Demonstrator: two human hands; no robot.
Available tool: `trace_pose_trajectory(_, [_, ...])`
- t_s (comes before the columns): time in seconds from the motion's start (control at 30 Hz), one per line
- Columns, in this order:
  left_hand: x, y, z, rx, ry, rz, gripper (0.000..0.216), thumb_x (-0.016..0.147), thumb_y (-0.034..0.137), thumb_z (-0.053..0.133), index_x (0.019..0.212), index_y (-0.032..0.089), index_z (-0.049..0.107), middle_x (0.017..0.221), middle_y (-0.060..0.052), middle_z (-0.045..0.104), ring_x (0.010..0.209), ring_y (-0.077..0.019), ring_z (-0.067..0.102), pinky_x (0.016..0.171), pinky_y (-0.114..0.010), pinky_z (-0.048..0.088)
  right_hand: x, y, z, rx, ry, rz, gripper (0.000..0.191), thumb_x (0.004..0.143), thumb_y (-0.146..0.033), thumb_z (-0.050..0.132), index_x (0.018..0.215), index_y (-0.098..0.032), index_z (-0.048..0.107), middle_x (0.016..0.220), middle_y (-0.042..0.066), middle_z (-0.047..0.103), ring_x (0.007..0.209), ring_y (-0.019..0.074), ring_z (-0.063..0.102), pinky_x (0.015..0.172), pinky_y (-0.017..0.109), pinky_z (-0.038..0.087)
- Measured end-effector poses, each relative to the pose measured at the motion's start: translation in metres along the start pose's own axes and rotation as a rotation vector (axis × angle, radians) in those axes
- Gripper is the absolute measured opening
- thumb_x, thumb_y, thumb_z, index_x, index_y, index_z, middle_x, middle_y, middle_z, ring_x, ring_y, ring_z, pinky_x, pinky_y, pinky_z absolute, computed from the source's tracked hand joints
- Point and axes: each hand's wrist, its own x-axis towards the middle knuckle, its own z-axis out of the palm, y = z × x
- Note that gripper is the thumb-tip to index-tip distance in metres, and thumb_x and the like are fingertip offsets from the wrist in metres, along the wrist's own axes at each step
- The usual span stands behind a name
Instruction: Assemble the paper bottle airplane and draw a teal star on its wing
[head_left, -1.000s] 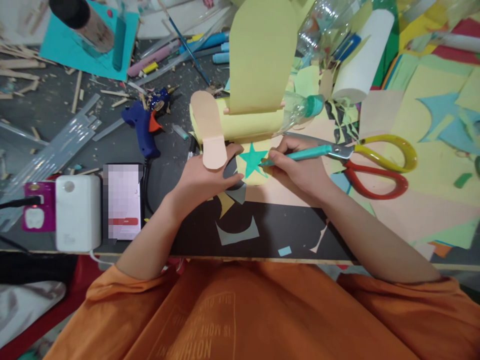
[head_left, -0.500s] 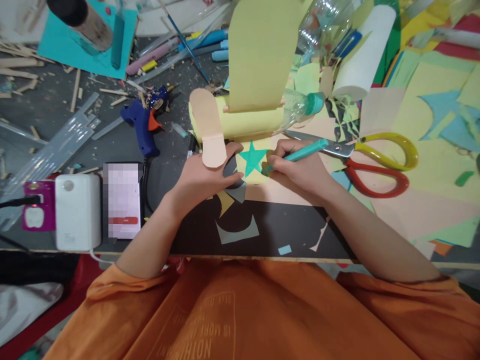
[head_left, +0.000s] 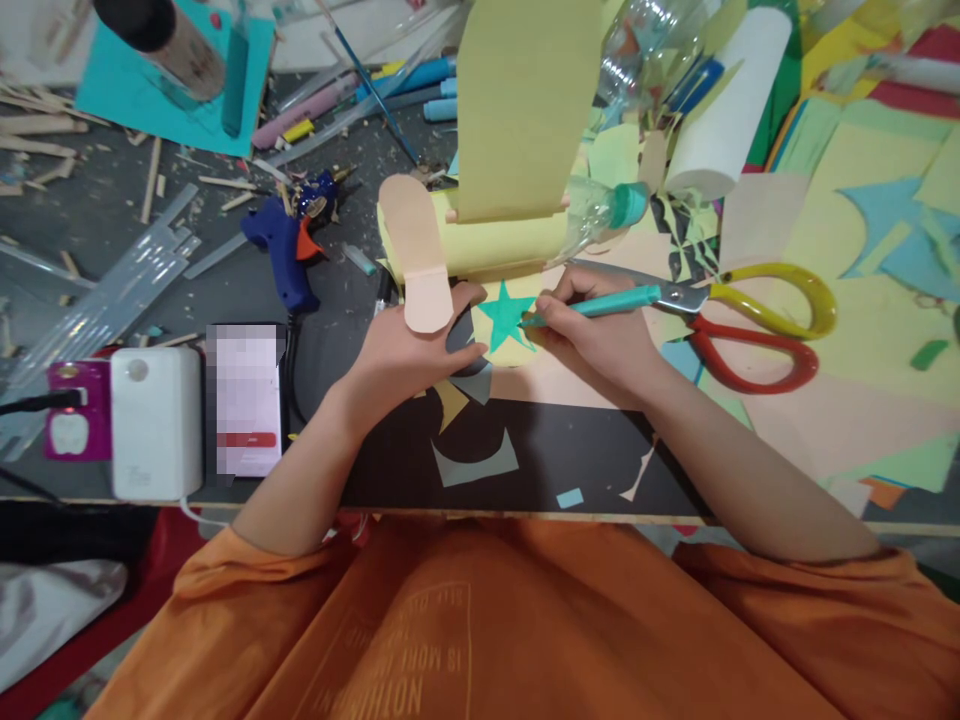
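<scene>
My right hand (head_left: 600,335) grips a teal marker (head_left: 600,304), its tip touching the right side of a teal star (head_left: 504,314) on a pale yellow paper piece (head_left: 510,345). My left hand (head_left: 409,355) lies flat beside the star, fingers pressing down on that paper and on a grey cut-out. A peach paper flap (head_left: 420,258) arches over the back of my left hand. Behind stands a yellow paper model (head_left: 517,150) wrapped round a clear plastic bottle (head_left: 607,205).
Scissors (head_left: 735,310) with yellow and red handles lie right of my right hand. A blue glue gun (head_left: 283,250), a phone (head_left: 244,400) and a white charger (head_left: 146,420) sit to the left. Coloured paper sheets (head_left: 847,300) cover the right; wood scraps and glue sticks (head_left: 97,290) litter the left.
The marker tip dipped toward the star's lower right point, then came back up to its right side. My left hand has stayed put.
</scene>
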Motion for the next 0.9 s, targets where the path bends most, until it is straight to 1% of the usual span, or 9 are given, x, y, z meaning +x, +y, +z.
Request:
trace_pose_trajectory(0.2, [0.0001, -0.0009, 0.0002, -0.010, 0.002, 0.009, 0.051, 0.089, 0.047, 0.059, 0.138, 0.031, 0.056, 0.105, 0.000, 0.070, 0.098, -0.0200, 0.066, 0.089, -0.027, 0.047, -0.0018, 0.0016, 0.0015, 0.009, 0.015, -0.001, 0.030, 0.080, -0.025, 0.064, 0.058, -0.022, 0.044, 0.057, -0.004, 0.046, 0.059, 0.0109, 0.040, 0.057, 0.029, 0.034])
trace_pose_trajectory(0.3, [0.0000, -0.0007, -0.0003, -0.014, 0.002, 0.016, 0.052, 0.089, 0.048, 0.058, 0.138, 0.031, 0.056, 0.106, 0.000, 0.070, 0.100, -0.0200, 0.066, 0.090, -0.028, 0.047, -0.0016, -0.0006, 0.0014, 0.001, 0.005, 0.030, 0.030, 0.077, -0.018, 0.062, 0.056, -0.022, 0.042, 0.056, -0.005, 0.044, 0.059, 0.0106, 0.038, 0.057, 0.029, 0.033])
trace_pose_trajectory(0.47, [0.0003, 0.0003, -0.0015, -0.004, -0.012, -0.004, 0.051, 0.090, 0.047, 0.058, 0.139, 0.031, 0.056, 0.106, 0.000, 0.070, 0.100, -0.0195, 0.066, 0.090, -0.026, 0.047, 0.0013, -0.0062, -0.0012, -0.057, -0.056, 0.044, 0.034, 0.071, -0.009, 0.061, 0.051, -0.022, 0.037, 0.052, -0.006, 0.038, 0.056, 0.0095, 0.033, 0.056, 0.029, 0.027])
trace_pose_trajectory(0.53, [0.0004, 0.0003, -0.0012, 0.000, -0.017, -0.012, 0.052, 0.090, 0.047, 0.058, 0.138, 0.030, 0.056, 0.106, -0.001, 0.070, 0.099, -0.0197, 0.066, 0.089, -0.027, 0.047, 0.0018, -0.0070, -0.0016, -0.030, -0.076, 0.053, 0.035, 0.070, -0.006, 0.061, 0.051, -0.022, 0.035, 0.051, -0.007, 0.036, 0.055, 0.0092, 0.032, 0.055, 0.029, 0.026])
trace_pose_trajectory(0.6, [0.0005, 0.0001, -0.0004, 0.008, -0.020, -0.015, 0.052, 0.090, 0.049, 0.058, 0.138, 0.031, 0.056, 0.106, 0.000, 0.070, 0.099, -0.0198, 0.066, 0.088, -0.027, 0.047, 0.0015, -0.0070, -0.0014, 0.047, -0.069, 0.064, 0.036, 0.071, -0.006, 0.059, 0.050, -0.022, 0.035, 0.050, -0.007, 0.034, 0.053, 0.0086, 0.032, 0.053, 0.028, 0.028])
trace_pose_trajectory(0.67, [0.0004, -0.0003, 0.0004, 0.016, -0.016, -0.014, 0.052, 0.090, 0.050, 0.057, 0.138, 0.031, 0.055, 0.106, 0.000, 0.070, 0.099, -0.0198, 0.066, 0.087, -0.027, 0.047, 0.0010, -0.0063, -0.0008, 0.111, -0.022, 0.057, 0.035, 0.074, -0.008, 0.058, 0.051, -0.022, 0.038, 0.049, -0.007, 0.037, 0.051, 0.0084, 0.035, 0.052, 0.027, 0.031])
trace_pose_trajectory(0.77, [0.0003, -0.0007, 0.0011, 0.021, -0.003, -0.006, 0.052, 0.090, 0.050, 0.056, 0.138, 0.031, 0.055, 0.107, 0.000, 0.070, 0.100, -0.0197, 0.066, 0.087, -0.026, 0.047, 0.0002, -0.0047, 0.0003, 0.110, 0.049, 0.019, 0.033, 0.078, -0.010, 0.059, 0.052, -0.022, 0.042, 0.050, -0.006, 0.044, 0.051, 0.0085, 0.040, 0.053, 0.026, 0.034])
trace_pose_trajectory(0.9, [0.0006, -0.0006, 0.0009, 0.028, -0.013, -0.008, 0.051, 0.090, 0.049, 0.058, 0.138, 0.031, 0.055, 0.109, 0.000, 0.069, 0.101, -0.0205, 0.067, 0.088, -0.027, 0.047, -0.0008, -0.0019, 0.0013, 0.106, 0.028, 0.006, 0.032, 0.083, -0.014, 0.062, 0.056, -0.022, 0.045, 0.052, -0.005, 0.049, 0.054, 0.0095, 0.046, 0.056, 0.026, 0.037])
